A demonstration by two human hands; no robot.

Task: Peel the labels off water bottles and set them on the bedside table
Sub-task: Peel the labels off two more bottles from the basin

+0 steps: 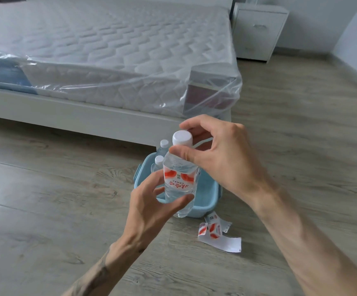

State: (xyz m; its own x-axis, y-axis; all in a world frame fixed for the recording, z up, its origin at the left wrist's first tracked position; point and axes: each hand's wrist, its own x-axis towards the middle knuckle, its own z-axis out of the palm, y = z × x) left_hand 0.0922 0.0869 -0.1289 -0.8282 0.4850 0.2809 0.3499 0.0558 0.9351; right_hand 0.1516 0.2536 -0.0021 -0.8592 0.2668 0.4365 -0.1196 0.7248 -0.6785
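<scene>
**Bottle in hand, label on; peeled labels lying on floor**

Nearest the camera, both hands are working on one water bottle [178, 180], held upright in the air above the floor. The left hand [151, 201] is cupping the lower body, thumb across the front below the label and fingers behind. The right hand [211, 154] is pinching the shoulder just under the white cap [182, 137], thumb in front, other fingers curled behind the cap. Both hands are grasping the bottle; neither is clenched or released.

The red-and-white label [180, 181] is wrapping the bottle's middle and looks intact (no lifted edge is showing from this side). Judgement: peeling of this bottle is only about to begin.

Just beyond and right of the forearms, loose peeled labels [216, 232] are lying on the wooden floor [45, 189], beside the tub. Their number is hard to fix, since the strips are overlapping. Judgement: at least one bottle is already done.

Directly behind the held bottle, a light blue plastic tub [209, 201] is sitting on the floor. Two more capped bottles [161, 151] are standing at its far left corner; whether they are carrying labels cannot be told, as the hands are covering them. The tub's visible right part is showing nothing else.

Farther back, a bed with a plastic-wrapped mattress [109, 50] is filling the upper left. In the far right corner the bedside desk [258, 28] is standing well apart from the hands; its top is mostly out of frame, so finished bottles there cannot be confirmed.
</scene>
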